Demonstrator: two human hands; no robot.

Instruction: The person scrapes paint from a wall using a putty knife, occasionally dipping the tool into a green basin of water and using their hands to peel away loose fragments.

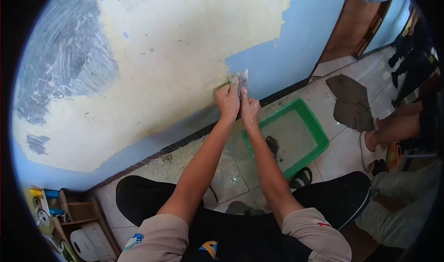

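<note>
My left hand (228, 102) and my right hand (250, 108) are close together, fingers closed around a scraper (238, 79). Its wide blade, smeared with pale residue, lies against the wall where blue paint (259, 61) borders a bare cream patch (171, 54). The scraper's handle is mostly hidden by my fingers. White flecks dot both hands and forearms. Just below my right hand is a green-rimmed tray (319, 132) with a dark object (272, 146) in it.
Paint scrapings (178, 162) litter the tiled floor along the wall. A small wooden shelf (76, 204) stands at lower left. At right are a dark cloth (351, 100), another person's legs (397, 128) and a sandal (301, 176). A brown door (344, 30) is farther back.
</note>
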